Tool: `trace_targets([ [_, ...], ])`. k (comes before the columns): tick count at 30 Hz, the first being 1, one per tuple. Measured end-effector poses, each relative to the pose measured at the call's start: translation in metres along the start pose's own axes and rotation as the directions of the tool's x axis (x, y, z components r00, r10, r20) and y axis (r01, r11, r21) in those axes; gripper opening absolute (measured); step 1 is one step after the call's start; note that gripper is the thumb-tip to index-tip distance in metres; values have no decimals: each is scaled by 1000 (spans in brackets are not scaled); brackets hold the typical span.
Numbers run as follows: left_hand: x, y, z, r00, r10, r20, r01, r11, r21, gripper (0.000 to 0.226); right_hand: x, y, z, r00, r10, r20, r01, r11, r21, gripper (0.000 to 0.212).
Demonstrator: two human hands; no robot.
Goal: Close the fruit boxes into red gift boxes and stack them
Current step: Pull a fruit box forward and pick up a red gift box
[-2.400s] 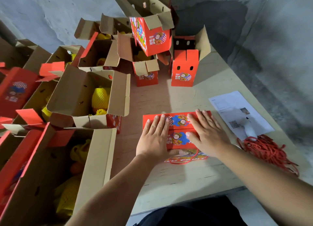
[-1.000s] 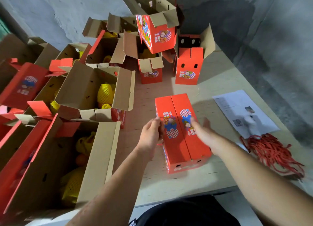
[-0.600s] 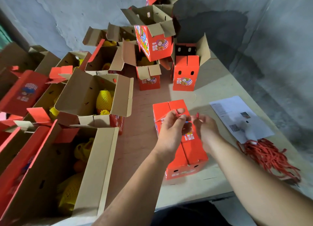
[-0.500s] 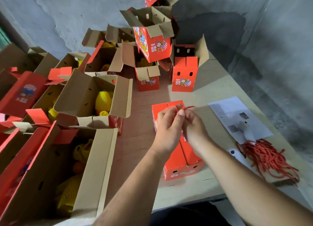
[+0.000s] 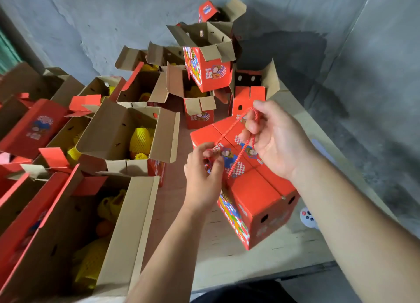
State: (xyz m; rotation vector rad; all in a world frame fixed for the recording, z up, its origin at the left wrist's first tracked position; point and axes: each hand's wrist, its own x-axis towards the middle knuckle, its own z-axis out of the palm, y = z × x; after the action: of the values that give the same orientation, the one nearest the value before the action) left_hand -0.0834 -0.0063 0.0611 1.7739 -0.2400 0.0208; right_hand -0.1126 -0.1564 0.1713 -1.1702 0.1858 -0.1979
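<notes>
Your closed red gift box [image 5: 254, 189] sits centre-right of the frame on the desk [image 5: 284, 252], long axis running from lower right toward upper left. Right hand [image 5: 275, 139] pinches the red cord [image 5: 241, 157] above it, left hand [image 5: 202, 173] pinches the cord's lower end, nearer the box's left edge.

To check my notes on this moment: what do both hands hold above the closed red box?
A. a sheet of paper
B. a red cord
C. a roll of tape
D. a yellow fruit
B: the left hand and right hand each pinch the twisted red cord over the closed red box.
</notes>
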Motion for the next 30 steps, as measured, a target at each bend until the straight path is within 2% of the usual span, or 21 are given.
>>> trace_targets([
  [1, -1, -3, 1, 1000, -21, -4, 21, 999, 42, 25, 0, 6, 1, 998, 59, -36, -59, 998, 2, 34],
  [3, -5, -12, 0, 986, -154, 65, 148, 985, 89, 43, -2, 19, 3, 983, 138, -121, -161, 964, -210, 36],
  [5, -10, -27, 0, 956, -264, 125, 257, 964, 72, 53, -4, 24, 3, 983, 106, -147, -163, 873, -460, 36],
  [6, -13, -33, -1, 960, -256, 113, 244, 963, 111, 56, -3, 22, 2, 988, 75, -138, -137, 840, -525, 38],
  [8, -18, -34, -1, 984, -173, 41, 160, 963, 218, 60, 3, 8, 3, 996, -23, -91, -31, 831, -555, 40],
  [10, -20, -25, -3, 999, -19, -37, 29, 961, 277, 61, 13, -11, 5, 992, -122, -17, 92, 825, -558, 43],
  [12, -19, -17, -9, 987, 115, -111, -80, 957, 280, 59, 24, -29, 4, 982, -179, 67, 182, 772, -609, 48],
  [14, -11, -17, -24, 979, 126, -158, -87, 968, 234, 67, 34, -36, -2, 976, -195, 98, 212, 738, -640, 49],
  [16, 3, -22, -39, 998, -23, -56, 33, 982, 187, 89, 42, -29, -12, 975, -210, 71, 199, 684, -702, 51],
  [18, 10, -30, -43, 977, -203, 60, 184, 954, 238, 102, 45, -12, -21, 977, -209, 49, 173, 633, -755, 50],
  [20, 5, -44, -40, 945, -316, 91, 282, 921, 269, 99, 43, 12, -31, 980, -189, 63, 161, 570, -806, 51],
  [22, -4, -62, -34, 901, -421, 101, 398, 897, 192, 83, 34, 40, -46, 983, -171, 72, 150, 510, -847, 52],
  [24, -14, -83, -32, 873, -475, 111, 447, 870, 208, 63, 22, 65, -65, 991, -132, -7, 62, 508, -859, 42],
  [25, -17, -93, -32, 874, -472, 116, 430, 862, 267, 53, 16, 79, -77, 985, -140, -104, -22, 492, -870, 30],
  [26, -19, -100, -32, 874, -470, 120, 420, 857, 297, 44, 9, 90, -90, 964, -167, -207, -117, 433, -894, 25],
  [27, -21, -105, -32, 869, -480, 121, 435, 858, 274, 39, 1, 100, -103, 935, -173, -310, -237, 346, -908, 42],
  [28, -22, -107, -34, 861, -492, 125, 462, 862, 208, 39, -9, 112, -116, 902, -139, -409, -351, 313, -882, 64],
  [29, -23, -108, -34, 855, -503, 123, 491, 863, 120, 39, -18, 124, -126, 866, -39, -498, -451, 371, -812, 77],
  [30, -23, -107, -34, 854, -508, 115, 507, 861, 37, 35, -26, 133, -130, 830, 93, -549, -517, 495, -698, 76],
])
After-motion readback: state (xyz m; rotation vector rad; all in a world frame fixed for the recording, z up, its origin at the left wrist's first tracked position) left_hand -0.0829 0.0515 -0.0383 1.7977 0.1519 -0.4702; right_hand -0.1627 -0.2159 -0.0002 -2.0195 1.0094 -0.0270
